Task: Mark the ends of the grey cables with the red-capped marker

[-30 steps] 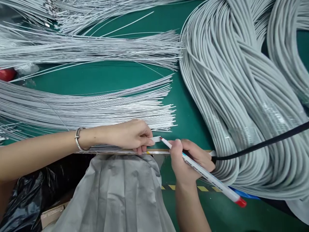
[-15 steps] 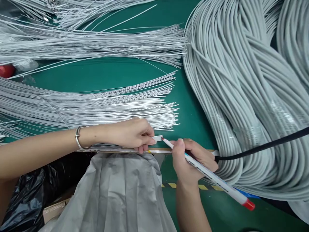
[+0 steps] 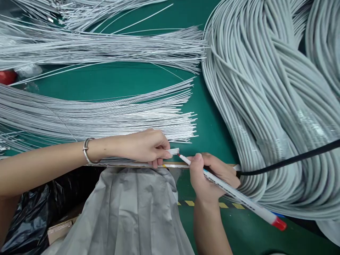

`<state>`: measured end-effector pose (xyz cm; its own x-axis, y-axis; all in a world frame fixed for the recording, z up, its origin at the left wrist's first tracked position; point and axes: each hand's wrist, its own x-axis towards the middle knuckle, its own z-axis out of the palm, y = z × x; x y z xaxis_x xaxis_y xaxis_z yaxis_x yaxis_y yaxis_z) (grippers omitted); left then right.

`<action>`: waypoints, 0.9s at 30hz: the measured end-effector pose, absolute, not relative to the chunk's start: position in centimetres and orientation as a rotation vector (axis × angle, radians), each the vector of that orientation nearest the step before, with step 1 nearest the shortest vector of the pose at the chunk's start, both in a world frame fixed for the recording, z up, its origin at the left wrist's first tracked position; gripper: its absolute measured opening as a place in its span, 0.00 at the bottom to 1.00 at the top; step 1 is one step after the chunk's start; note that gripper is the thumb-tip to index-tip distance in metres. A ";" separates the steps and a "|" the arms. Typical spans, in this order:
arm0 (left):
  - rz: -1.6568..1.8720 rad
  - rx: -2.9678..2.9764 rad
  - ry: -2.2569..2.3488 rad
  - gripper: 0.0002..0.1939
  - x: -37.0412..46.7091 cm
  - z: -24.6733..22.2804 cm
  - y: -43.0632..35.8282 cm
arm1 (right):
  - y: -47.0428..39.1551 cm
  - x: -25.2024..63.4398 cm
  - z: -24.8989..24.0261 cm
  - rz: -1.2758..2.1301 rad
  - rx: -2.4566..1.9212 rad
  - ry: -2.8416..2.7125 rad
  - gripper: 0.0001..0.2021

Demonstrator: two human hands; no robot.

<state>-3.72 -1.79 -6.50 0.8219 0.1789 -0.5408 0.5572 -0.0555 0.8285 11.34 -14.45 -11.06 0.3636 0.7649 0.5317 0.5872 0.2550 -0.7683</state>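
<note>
My left hand is closed in a pinch on a short, flat row of grey wires, whose ends stick out to the right of the fingertips. A metal bracelet is on that wrist. In my right hand is a white marker pen with a red tip and a red back end. The pen slants down to the right, its red tip at the lower right corner of the wire ends. Whether the tip touches them is hard to tell. Just behind my left hand lies a spread bundle of grey wires.
Further back lies another wire bundle on the green table. Large coils of grey cable fill the right side, with a black strap across them. Black plastic bags are at lower left.
The pen tip has shifted slightly down from the wire ends, and the pen's red back end has swung a little to the right. My left hand has stayed still.
</note>
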 end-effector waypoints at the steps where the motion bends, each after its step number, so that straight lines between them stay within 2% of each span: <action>1: -0.345 1.624 0.592 0.14 -3.7 -6.5 -1.8 | -14.4 11.3 -11.1 0.190 -1.422 -1.316 0.15; 24: -0.326 1.639 0.594 0.15 -4.1 -6.2 -2.0 | -14.5 11.4 -10.9 0.236 -1.465 -1.262 0.14; 27: -0.303 1.618 0.607 0.10 -4.2 -6.2 -2.1 | -14.6 11.4 -11.1 0.219 -1.452 -1.242 0.15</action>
